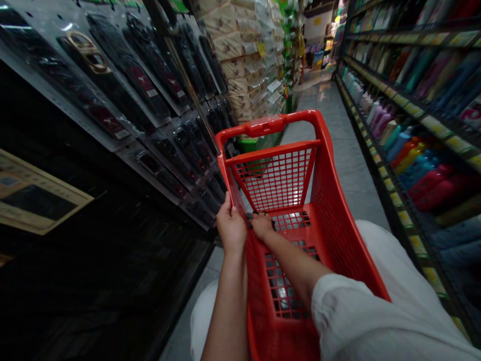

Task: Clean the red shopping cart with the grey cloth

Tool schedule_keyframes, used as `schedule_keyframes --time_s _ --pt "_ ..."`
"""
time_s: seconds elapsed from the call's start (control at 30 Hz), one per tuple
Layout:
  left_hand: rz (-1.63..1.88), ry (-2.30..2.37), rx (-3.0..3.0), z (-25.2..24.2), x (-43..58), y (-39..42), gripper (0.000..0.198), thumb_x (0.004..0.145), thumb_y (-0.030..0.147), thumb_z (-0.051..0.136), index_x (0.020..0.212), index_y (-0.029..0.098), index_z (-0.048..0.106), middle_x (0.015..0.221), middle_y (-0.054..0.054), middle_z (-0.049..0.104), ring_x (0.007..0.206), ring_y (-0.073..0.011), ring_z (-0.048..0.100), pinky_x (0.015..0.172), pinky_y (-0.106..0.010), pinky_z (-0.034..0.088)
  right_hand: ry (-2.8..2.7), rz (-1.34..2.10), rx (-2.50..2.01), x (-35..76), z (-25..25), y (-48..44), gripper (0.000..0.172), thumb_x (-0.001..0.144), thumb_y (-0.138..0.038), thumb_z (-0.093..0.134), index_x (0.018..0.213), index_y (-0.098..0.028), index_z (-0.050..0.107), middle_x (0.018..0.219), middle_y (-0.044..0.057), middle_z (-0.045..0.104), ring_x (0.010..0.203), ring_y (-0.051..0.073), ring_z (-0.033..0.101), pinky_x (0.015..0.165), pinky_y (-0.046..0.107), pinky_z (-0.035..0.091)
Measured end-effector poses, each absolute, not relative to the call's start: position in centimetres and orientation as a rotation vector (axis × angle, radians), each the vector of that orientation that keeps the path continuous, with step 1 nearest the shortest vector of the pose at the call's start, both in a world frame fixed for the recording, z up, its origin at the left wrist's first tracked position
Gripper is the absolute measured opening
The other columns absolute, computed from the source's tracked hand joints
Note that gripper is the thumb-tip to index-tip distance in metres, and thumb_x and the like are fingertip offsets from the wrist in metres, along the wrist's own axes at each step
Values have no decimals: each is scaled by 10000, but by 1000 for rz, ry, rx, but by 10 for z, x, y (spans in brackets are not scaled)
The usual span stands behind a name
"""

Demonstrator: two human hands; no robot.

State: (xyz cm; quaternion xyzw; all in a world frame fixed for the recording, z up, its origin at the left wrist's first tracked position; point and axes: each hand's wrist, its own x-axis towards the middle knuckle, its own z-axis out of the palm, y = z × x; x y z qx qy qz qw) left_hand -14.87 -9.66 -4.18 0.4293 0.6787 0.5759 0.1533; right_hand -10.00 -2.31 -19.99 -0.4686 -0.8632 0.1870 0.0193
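Note:
A red plastic shopping cart [330, 200] with lattice panels and a raised handle fills the middle of the head view. On the outer left side of the cart, my left hand [232, 226] is closed over its side wall, thumb and fingertips pointing up. My right hand [262, 224] reaches down inside the cart and is closed against the same wall. A small dark grey and black thing shows at its fingers; its kind is too unclear to tell. My two hands face each other with the wall between them.
Packaged belts [146, 75] hang on a rack at the left, near the cart. Beyond stand stacked beige packs [240, 60]. Shelves of bottles [409, 150] line the right side. The tiled aisle floor [323, 105] runs away between them. My knees flank the cart.

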Motion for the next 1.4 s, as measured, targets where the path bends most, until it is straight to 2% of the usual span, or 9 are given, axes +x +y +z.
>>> schedule_keyframes --time_s 0.13,0.33,0.5,0.6,0.77,0.97,1.1,1.27,1.4 --pt "1615 2052 1222 -37 -147 -96 502 872 13 431 1344 120 566 1384 -95 574 1274 -166 547 1106 -289 383 -2761 575 -1337 -89 -197 -23 362 916 -246 409 1150 -273 684 1252 81 627 1167 272 492 938 432 364" --pt "1535 2155 1279 -30 -142 -98 493 878 51 447 1361 76 541 1365 -130 579 1269 -189 555 1104 -297 386 -2849 387 -1030 -51 -203 -62 369 829 -350 530 1121 -218 711 1077 126 644 1047 299 525 894 430 407" --pt "1434 2232 1345 -30 -138 -101 568 836 -1 447 1394 88 510 1391 -133 555 1293 -204 530 1111 -298 375 -2921 368 -778 -38 -212 -55 424 890 -327 499 1291 -268 623 1273 97 582 1155 280 479 955 402 405" --pt "1395 2258 1378 -31 -138 -101 596 819 -28 429 1403 73 496 1411 -146 536 1291 -211 532 1107 -292 381 -2885 382 -998 -28 -208 -31 415 937 -280 432 1313 -312 605 1403 67 512 1226 268 442 992 398 384" --pt "1406 2242 1370 -31 -139 -100 598 822 -20 430 1409 78 492 1393 -139 559 1276 -202 548 1098 -281 392 -2674 363 -1602 17 -204 -12 415 936 -205 413 1254 -335 645 1401 63 516 1249 267 429 995 411 360" --pt "1468 2183 1332 -33 -141 -99 579 822 -3 443 1381 120 536 1371 -111 583 1259 -200 563 1088 -297 404 -2055 219 -2226 33 -213 -29 438 980 -265 305 1231 -263 664 1298 185 528 1158 310 494 903 430 389" --pt "1533 2130 1296 -35 -142 -98 544 837 24 457 1360 135 559 1355 -94 601 1251 -188 569 1100 -301 390 -2060 295 -2210 0 -209 -37 442 981 -386 337 1295 -230 606 1310 207 487 1151 334 482 914 454 377" --pt "1565 2117 1272 -36 -141 -98 553 834 5 456 1358 144 562 1380 -77 581 1287 -180 536 1124 -306 363 -2335 382 -1953 -60 -210 -45 447 991 -267 272 1286 -263 608 1358 172 482 1156 301 479 933 422 385" --pt "1559 2115 1239 -34 -142 -100 543 855 3 437 1368 140 549 1409 -73 552 1304 -168 518 1132 -299 353 -2400 460 -1792 -99 -215 -45 444 994 -269 272 1240 -248 641 1449 149 437 1250 316 425 994 448 342"
